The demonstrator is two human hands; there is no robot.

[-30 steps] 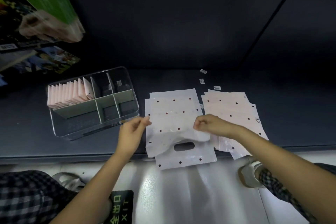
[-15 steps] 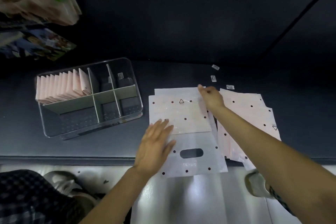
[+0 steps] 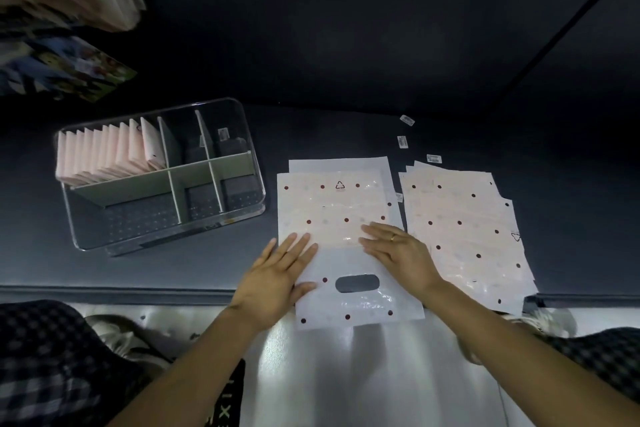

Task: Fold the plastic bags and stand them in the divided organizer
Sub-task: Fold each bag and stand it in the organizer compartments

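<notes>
While both hands lie flat with straight fingers, the left hand (image 3: 277, 274) and right hand (image 3: 401, 253) press a folded dotted bag (image 3: 332, 211) on the dark table (image 3: 571, 184), right of the organizer (image 3: 242, 218).

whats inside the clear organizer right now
The organizer holds a row of folded pink bags standing in its back-left compartment. The other compartments show only bare floor; a small label sits at the back. How many bags there are cannot be told.
</notes>
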